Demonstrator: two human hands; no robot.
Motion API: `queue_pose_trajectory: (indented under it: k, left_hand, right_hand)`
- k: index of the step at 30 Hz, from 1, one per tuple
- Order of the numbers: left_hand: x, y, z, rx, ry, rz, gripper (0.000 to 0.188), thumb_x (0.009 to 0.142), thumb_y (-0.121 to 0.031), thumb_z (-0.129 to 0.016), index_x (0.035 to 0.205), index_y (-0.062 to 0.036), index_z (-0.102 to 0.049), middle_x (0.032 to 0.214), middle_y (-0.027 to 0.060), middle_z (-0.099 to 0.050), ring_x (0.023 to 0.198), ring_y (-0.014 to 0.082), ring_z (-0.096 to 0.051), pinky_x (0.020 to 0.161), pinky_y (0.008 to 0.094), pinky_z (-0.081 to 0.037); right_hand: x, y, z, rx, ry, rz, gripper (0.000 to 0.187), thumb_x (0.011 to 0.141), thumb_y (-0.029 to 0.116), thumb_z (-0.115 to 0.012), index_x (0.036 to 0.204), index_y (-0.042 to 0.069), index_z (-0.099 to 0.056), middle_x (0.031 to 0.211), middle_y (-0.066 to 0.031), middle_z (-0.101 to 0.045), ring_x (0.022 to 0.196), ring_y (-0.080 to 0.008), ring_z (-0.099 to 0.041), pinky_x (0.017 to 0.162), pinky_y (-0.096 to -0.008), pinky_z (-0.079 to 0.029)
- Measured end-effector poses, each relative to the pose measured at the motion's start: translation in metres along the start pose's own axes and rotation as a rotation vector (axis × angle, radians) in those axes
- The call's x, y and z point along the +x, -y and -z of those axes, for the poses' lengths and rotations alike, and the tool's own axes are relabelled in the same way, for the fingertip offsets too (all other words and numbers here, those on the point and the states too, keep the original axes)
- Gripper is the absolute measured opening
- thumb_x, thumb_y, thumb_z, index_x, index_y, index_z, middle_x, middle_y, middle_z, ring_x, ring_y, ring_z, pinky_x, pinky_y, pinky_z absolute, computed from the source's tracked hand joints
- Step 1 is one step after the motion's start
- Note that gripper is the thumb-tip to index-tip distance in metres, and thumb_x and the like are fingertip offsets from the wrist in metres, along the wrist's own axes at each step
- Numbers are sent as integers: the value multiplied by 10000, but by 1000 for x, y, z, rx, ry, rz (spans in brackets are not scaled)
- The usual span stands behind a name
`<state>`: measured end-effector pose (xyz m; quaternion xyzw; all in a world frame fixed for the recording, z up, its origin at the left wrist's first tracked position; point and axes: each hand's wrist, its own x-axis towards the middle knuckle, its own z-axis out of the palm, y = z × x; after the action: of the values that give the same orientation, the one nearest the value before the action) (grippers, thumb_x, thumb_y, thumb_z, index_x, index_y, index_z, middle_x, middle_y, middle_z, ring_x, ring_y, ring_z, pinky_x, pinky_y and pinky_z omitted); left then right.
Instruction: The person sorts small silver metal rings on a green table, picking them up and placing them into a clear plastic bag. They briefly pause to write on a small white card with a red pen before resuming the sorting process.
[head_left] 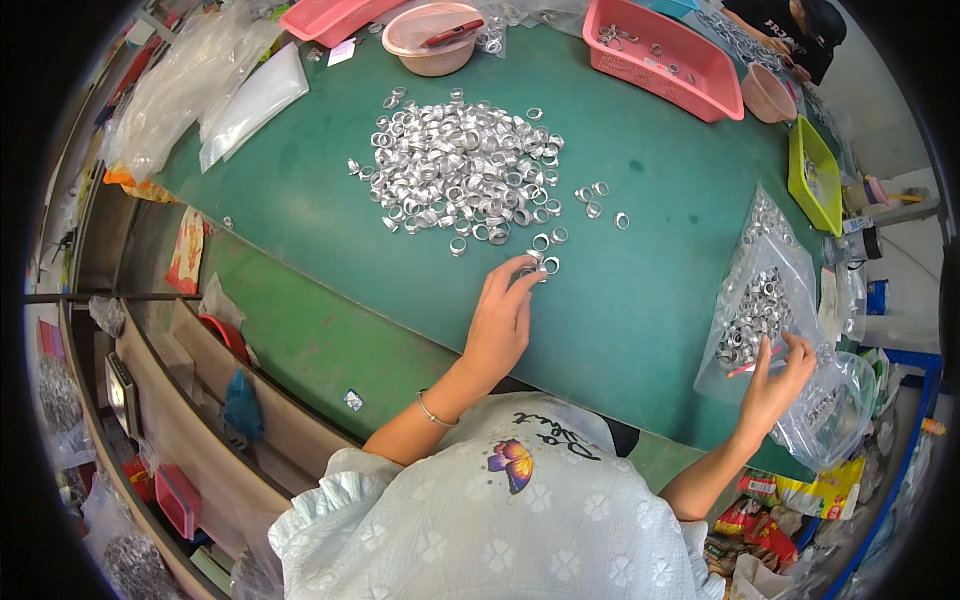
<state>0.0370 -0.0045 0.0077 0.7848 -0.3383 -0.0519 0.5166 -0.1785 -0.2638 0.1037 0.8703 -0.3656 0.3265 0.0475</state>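
Observation:
A large heap of silver metal rings (455,160) lies on the green table, with a few loose ones (595,200) to its right. At the near side of the heap, my left hand (500,325) has its fingertips closed on a ring (536,258), beside other rings. Over to the right, a clear plastic bag (712,350) lies on the table with many more rings (757,315) in it. Just above the near part of this bag, my right hand (775,385) is open, thumb and fingers apart. A thin pink strip (742,369) shows beside its thumb.
Along the far edge stand a pink bowl (432,62) and a pink basket (668,78) with some rings. A green tray (815,178) sits at the right edge. Plastic sheets (255,100) lie far left. Another person (800,35) is at the far right.

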Motion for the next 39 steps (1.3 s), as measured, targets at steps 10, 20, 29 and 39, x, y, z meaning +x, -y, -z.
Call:
queue_pose_trajectory:
  k: [10,20,29,39]
  left_hand:
    - [8,5,-6,17,-68,-6,505,882,82,-526,1375,12,-438,1377,229,-465,1259,415,-473,1035,429,-418]
    - [-4,9,-3,-2,51,14,518,862,111,-534,1359,-21,-474,1341,199,-513,1204,398,-534,992,400,-449]
    - [-8,-1,-7,-47,90,15,436,852,86,-571,1274,-18,-541,1337,167,-497,1211,370,-508,995,408,-452]
    - [-13,1,-1,-28,54,15,383,855,40,-626,1231,-16,-579,1320,160,-508,1204,363,-506,984,411,-453]
  right_hand:
    - [-1,175,-107,852,729,445,601,757,141,-784,1305,54,-555,1448,-142,-444,1323,-345,-405,1077,-441,-352]
    - [-44,132,-110,693,696,465,290,758,53,-754,1019,27,-630,1184,-113,-574,1101,-321,-539,886,-406,-473]
    - [-52,115,-91,640,679,237,208,794,-10,-710,965,17,-595,1094,-130,-554,968,-330,-583,771,-410,-508]
    - [-27,96,-39,736,305,80,172,759,-30,-750,907,8,-672,1035,-117,-652,808,-177,-646,653,-288,-536]
